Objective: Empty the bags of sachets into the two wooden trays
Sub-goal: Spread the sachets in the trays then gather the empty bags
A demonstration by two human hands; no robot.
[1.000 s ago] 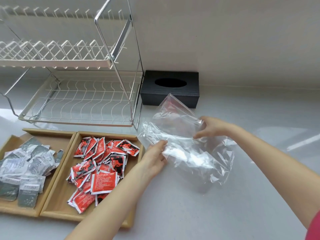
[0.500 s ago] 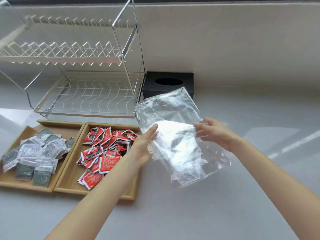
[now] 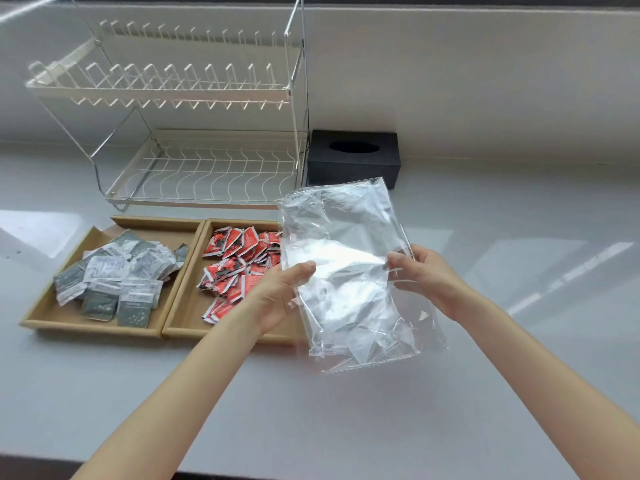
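I hold clear plastic bags point(image 3: 349, 271), with no sachets inside, flat and stretched between both hands above the counter. My left hand point(image 3: 280, 296) grips their left edge and my right hand point(image 3: 422, 275) grips their right edge. Left of the bags stand two wooden trays side by side. The left tray point(image 3: 38, 317) holds a heap of grey and white sachets point(image 3: 117, 278). The right tray point(image 3: 183, 317) holds a heap of red sachets point(image 3: 239, 265); the bags and my left hand hide its right side.
A white two-tier wire dish rack point(image 3: 194, 126) stands behind the trays against the wall. A black tissue box point(image 3: 353, 157) sits to its right. The grey counter point(image 3: 519, 237) runs on to the right, and its front edge is near the bottom of the view.
Both hands have spread the crumpled bags out flat and lifted them upright. My view has pulled back and up, so the trays sit further left.
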